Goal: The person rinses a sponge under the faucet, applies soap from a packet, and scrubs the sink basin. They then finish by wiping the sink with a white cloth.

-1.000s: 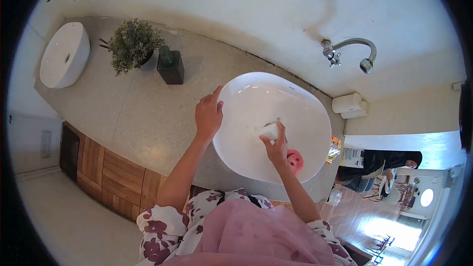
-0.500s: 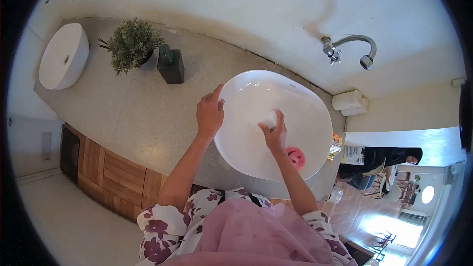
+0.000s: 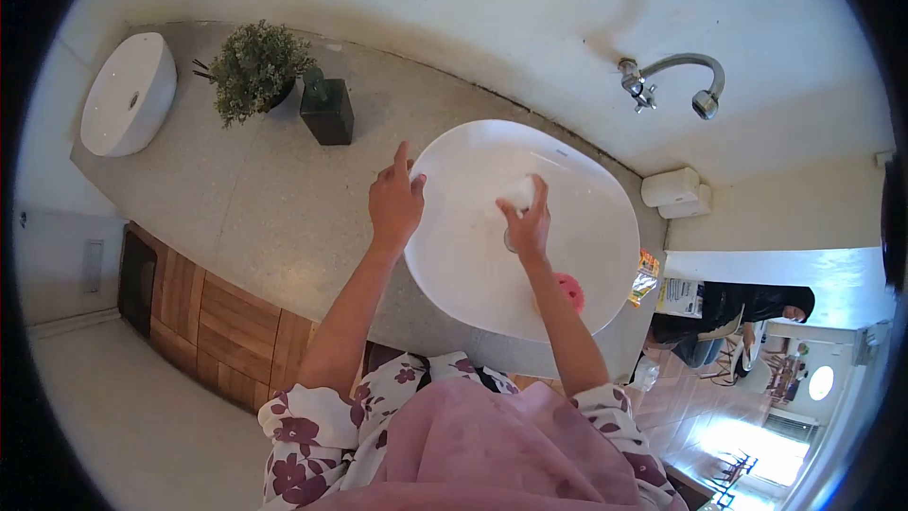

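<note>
fingers (image 3: 540, 191) of the right hand (image 3: 529, 229) clasp a white block (image 3: 517, 193) lying between them, inside the basin (image 3: 463, 274).

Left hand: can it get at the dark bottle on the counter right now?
Probably yes. The left hand is at the rim of the white basin and appears to hold nothing; only bare counter shows between it and the dark bottle.

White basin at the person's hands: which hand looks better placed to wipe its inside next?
Probably the right hand: it holds a white object inside the basin, while the left hand is at its edge, apparently holding nothing.
</note>
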The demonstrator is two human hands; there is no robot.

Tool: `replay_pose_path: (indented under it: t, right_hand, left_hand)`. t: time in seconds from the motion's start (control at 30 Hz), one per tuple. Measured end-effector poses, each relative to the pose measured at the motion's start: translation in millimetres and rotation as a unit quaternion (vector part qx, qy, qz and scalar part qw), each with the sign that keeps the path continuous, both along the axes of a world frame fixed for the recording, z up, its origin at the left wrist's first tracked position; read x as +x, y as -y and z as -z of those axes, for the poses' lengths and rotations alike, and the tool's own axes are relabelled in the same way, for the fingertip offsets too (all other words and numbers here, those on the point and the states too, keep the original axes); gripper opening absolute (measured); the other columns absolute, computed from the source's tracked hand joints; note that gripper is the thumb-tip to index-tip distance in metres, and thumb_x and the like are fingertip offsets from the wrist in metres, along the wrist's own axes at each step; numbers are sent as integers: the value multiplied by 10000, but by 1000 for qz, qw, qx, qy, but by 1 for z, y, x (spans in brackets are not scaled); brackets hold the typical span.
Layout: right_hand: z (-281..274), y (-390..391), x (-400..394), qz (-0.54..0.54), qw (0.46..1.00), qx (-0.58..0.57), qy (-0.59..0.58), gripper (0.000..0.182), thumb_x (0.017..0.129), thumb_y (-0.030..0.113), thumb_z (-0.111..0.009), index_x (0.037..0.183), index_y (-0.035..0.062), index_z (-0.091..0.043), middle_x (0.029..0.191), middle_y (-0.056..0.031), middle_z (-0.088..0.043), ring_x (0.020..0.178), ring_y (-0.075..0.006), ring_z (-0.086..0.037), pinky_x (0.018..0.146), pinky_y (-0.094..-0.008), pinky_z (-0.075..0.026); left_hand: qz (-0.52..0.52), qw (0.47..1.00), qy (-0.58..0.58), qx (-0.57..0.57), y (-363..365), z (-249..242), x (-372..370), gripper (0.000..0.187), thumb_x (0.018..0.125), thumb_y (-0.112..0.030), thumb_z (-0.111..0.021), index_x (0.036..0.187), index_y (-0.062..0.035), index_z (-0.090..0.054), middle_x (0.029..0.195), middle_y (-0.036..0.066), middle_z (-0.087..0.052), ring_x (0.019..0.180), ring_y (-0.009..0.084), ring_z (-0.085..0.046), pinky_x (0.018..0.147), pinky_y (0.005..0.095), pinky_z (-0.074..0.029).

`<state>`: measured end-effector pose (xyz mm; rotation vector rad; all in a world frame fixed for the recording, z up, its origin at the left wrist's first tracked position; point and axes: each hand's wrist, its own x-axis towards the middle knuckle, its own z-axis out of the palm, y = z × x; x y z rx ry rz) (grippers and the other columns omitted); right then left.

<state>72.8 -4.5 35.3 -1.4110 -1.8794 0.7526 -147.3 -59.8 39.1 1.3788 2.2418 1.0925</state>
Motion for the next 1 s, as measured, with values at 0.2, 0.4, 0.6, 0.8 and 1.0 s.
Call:
replay_pose_path:
  t: [0.2, 0.4, 0.6, 0.8, 1.0]
  right_hand:
    - [4, 44, 39, -68, 997, -31, 1, 701, 751, 175, -774, 1306, 52, -364, 1186, -208, -544, 993, -365, -606, 786, -413, -499]
    - [-3, -4, 10, 4, 995, -98, -33, 695, 753, 166, -773, 1310, 52, -374, 1178, -201, -555, 989, -361, -611, 788, -417, -499]
    - [-4, 32, 38, -87, 995, -23, 32, 670, 755, 149, -768, 1300, 60, -389, 1169, -200, -563, 949, -350, -612, 763, -398, -501]
    - [-7, 0, 12, -44, 997, -57, 1, 665, 755, 167, -768, 1289, 52, -391, 1207, -227, -536, 1037, -384, -571, 823, -438, -480]
    - [-1, 24, 42, -115, 989, -86, 20, 671, 756, 164, -763, 1301, 61, -385, 1230, -234, -529, 1031, -404, -564, 835, -441, -477]
  left_hand:
    - [10, 996, -88, -28, -1, 9, -1, 412, 849, -208, -645, 1238, -114, -546, 1026, 136, -667, 1019, 303, -605, 843, 434, -472]
    - [4, 995, -93, -41, 0, 4, 1, 322, 855, -230, -638, 1155, -125, -588, 997, 123, -660, 1024, 295, -597, 857, 431, -462]
    - [-5, 992, -114, -49, 0, 5, 2, 314, 861, -231, -633, 1153, -124, -591, 991, 117, -664, 1022, 292, -598, 860, 433, -458]
    - [-2, 993, -101, -56, 0, -2, 3, 292, 863, -234, -631, 1129, -118, -598, 965, 123, -666, 1001, 300, -604, 845, 440, -459]
    - [-5, 992, -112, -55, 0, 3, 3, 281, 860, -240, -633, 1109, -115, -599, 950, 125, -665, 992, 303, -605, 837, 444, -461]
